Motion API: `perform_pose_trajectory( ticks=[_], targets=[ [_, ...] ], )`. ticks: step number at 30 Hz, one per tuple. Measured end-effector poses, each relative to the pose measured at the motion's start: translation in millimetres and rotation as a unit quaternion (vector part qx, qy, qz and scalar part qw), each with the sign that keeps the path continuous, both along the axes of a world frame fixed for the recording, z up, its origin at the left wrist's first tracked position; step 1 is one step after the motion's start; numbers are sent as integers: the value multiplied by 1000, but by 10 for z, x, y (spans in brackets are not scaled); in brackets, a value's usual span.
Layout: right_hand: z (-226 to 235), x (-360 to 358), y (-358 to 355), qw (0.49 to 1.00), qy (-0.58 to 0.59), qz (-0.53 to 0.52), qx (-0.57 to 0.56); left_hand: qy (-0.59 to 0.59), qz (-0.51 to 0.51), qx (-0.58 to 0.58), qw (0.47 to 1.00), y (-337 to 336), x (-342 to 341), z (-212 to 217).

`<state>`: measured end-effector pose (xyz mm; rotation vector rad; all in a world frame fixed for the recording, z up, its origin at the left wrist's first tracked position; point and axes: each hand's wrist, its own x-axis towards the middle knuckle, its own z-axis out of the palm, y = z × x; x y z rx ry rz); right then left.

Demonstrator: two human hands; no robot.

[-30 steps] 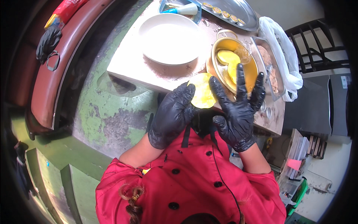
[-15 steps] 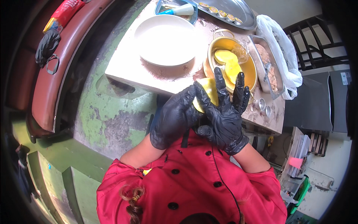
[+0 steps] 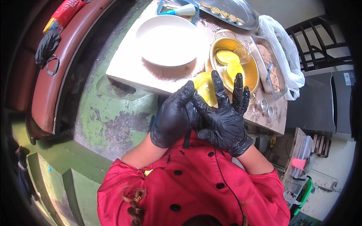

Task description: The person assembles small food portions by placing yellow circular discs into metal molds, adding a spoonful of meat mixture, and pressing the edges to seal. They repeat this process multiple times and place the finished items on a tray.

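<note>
Both my hands wear black gloves and meet in front of my chest. My left hand (image 3: 174, 115) cups a flat yellow dough disc (image 3: 205, 87) from below and from the left. My right hand (image 3: 223, 115) presses against the disc's right side, fingers spread and pointing up. Just beyond them a round brass pot (image 3: 252, 75) holds more yellow discs (image 3: 230, 62). The hands hover over the near edge of the small worn table (image 3: 128, 71).
A wide white bowl (image 3: 167, 39) sits left of the pot. A metal tray with filling (image 3: 268, 64) and a white plastic bag (image 3: 284, 49) lie to the right. Small metal moulds (image 3: 266, 107), a round platter with filled moulds (image 3: 233, 11), a blue tray (image 3: 177, 8), a brown bench (image 3: 56, 67).
My right hand has closed in from the pot's side onto the dough disc, and both hands have drawn together and slightly toward my chest.
</note>
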<state>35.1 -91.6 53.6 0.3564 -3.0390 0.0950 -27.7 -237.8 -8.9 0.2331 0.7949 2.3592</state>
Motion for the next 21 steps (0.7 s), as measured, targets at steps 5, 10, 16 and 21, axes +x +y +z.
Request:
perform_pose_trajectory(
  ticks=[5,10,16,21],
  targets=[
    [165,78,159,1000,12,15,-22,-29,-7,46,999,-22,28,135],
    [102,47,163,999,23,-28,18,401,81,-313,857,-80,58,116],
    [124,304,422,992,87,-90,33,45,24,-115,992,110,71,123],
    [116,320,449,980,160,-113,-17,-18,-24,-21,999,157,112,238]
  ],
)
